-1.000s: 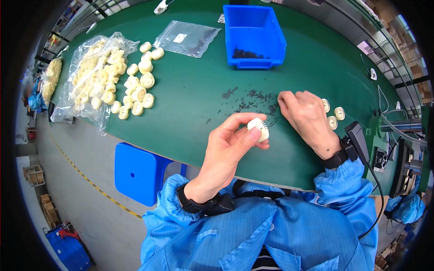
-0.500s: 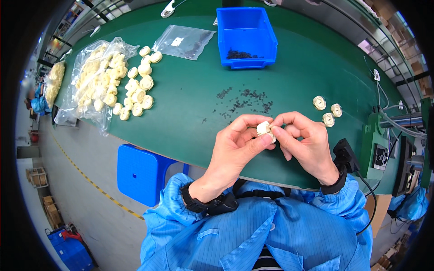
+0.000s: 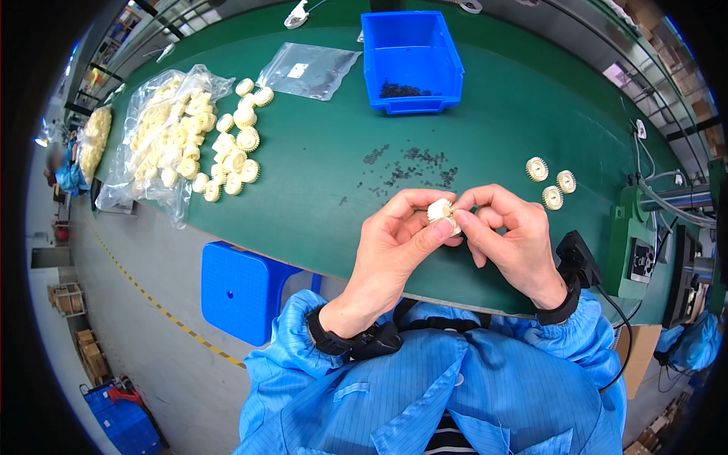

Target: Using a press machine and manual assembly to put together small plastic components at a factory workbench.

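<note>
At the lower right, leave the black cable (image 3: 630, 334) looped outside the blue sleeve (image 3: 584, 311), so as not to drag on the wrist. At the centre, steady the cream gear (image 3: 439, 209) in the left hand (image 3: 390, 246), bent around it with thumb and fingers closed on its toothed rim, clear of the table (image 3: 326, 197). Against its right side, the right hand (image 3: 516, 239), with thumb and forefinger tips nearly together at the gear; cannot tell whether pinched on the gear itself or on some tiny part, too small and partly hidden.

Probably fitting one of the small black pieces (image 3: 417, 155), to judge by the scatter just above the hands. For a good seat, brace the gear with the left thumb, push straight in rather than aslant, and go easy on the teeth. Tilt the face up for a check before letting go.

From the scatter, take single pieces off the near edge, without brushing the rest about. Farther right, set the checked gear beside the three cream gears (image 3: 553, 198), well apart from the loose gears (image 3: 249, 139) at the upper left, to avoid mixing the two groups. Draw from that loose group ahead of the clear bag (image 3: 117, 189) beside it. Farthest, at upper centre, leave the blue bin (image 3: 413, 105) as a reserve of black pieces.
</note>
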`<move>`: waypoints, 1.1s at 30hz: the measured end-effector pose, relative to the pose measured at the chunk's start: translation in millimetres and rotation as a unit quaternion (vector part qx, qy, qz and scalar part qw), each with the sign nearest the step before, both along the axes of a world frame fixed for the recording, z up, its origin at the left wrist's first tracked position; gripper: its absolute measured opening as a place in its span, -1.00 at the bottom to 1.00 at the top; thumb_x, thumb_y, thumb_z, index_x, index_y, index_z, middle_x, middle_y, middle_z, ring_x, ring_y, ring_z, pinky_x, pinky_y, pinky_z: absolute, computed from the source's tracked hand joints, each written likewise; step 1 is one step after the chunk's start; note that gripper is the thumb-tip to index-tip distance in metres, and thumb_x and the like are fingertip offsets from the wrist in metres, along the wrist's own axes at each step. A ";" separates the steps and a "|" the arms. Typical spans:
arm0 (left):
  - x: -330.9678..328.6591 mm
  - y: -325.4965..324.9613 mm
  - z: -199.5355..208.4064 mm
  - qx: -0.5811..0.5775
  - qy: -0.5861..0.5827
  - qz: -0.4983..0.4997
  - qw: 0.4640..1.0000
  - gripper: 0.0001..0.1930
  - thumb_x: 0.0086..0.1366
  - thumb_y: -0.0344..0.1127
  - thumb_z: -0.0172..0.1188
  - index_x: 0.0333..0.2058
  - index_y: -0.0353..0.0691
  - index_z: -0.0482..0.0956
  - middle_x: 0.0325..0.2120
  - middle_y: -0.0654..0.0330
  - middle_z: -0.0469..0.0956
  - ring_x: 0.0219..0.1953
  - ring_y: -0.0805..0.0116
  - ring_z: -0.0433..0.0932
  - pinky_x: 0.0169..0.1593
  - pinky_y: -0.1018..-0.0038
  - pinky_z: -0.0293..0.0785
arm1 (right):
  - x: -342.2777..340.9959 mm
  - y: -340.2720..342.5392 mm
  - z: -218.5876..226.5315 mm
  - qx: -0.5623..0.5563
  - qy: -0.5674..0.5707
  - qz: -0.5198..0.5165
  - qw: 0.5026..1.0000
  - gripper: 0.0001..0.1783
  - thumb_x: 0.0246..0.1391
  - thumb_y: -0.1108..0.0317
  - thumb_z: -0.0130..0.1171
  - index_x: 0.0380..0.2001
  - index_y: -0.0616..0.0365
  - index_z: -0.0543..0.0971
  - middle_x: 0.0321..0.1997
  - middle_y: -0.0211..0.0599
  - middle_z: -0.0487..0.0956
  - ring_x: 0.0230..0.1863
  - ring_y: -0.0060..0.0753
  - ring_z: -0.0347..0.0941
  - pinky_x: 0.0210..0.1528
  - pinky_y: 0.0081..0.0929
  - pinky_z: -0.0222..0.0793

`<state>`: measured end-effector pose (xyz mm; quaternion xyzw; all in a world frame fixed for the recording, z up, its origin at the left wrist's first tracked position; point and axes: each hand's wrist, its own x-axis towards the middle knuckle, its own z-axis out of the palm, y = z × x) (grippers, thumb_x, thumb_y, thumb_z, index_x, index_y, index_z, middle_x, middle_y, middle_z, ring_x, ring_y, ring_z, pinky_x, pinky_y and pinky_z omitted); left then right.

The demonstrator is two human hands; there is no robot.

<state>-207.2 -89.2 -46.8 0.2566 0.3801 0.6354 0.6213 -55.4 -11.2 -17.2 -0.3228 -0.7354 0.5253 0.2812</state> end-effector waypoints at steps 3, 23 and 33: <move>-0.1 -0.7 0.2 0.001 0.001 0.002 1.000 -0.66 0.28 -0.41 0.19 0.00 -0.37 0.40 -0.18 0.13 0.55 -0.15 0.43 0.54 -0.05 0.48 0.52 | -1.0 -1.2 -0.7 -0.011 0.008 -0.003 1.000 -0.88 0.11 0.49 0.17 -0.26 0.27 0.55 -0.70 -0.43 0.56 -0.68 -0.76 0.41 -0.64 -0.74 0.21; -7.3 -3.2 3.2 0.008 -0.022 -0.044 0.999 -0.63 0.33 -0.40 0.11 0.09 -0.32 0.39 -0.23 0.17 0.57 -0.23 0.45 0.55 -0.11 0.52 0.52 | 10.2 -9.1 17.6 0.275 -0.087 -0.016 0.957 -0.64 -0.17 0.45 0.38 -0.19 0.13 0.64 -0.71 -0.45 0.46 -0.66 -0.55 0.34 -0.61 -0.56 0.25; -51.1 -3.4 23.0 0.038 0.408 -0.050 0.911 -0.63 0.25 -0.36 0.20 0.04 -0.23 0.46 -0.24 0.23 0.55 -0.23 0.52 0.52 -0.12 0.58 0.44 | 38.4 -4.2 -0.2 0.247 -0.244 -0.099 0.932 -0.57 -0.29 0.50 0.40 -0.22 0.20 0.58 -0.73 -0.46 0.26 -0.68 -0.51 0.22 -0.56 -0.47 0.17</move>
